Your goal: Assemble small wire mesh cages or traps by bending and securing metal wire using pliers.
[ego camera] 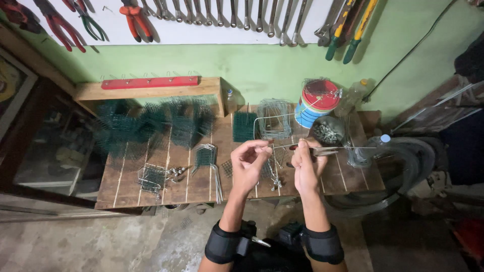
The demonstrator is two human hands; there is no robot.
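Observation:
My left hand (250,160) is raised over the wooden workbench (151,189), its fingertips pinching the end of a thin steel wire (264,121) that loops up and back. My right hand (305,168) is beside it, shut on a pair of pliers (322,150) whose jaws point right and also grip the wire. The two hands almost touch. Both wrists wear black straps. Small bent wire pieces (276,184) lie on the bench just below my hands.
Green wire-mesh pieces (151,126) lie across the bench's left and back; a grey mesh cage (275,118) stands behind my hands. A painted tin (317,103), a dish of small metal parts (327,132), a plastic bottle (375,146) and a wire coil (408,171) sit right. Tools hang on the wall.

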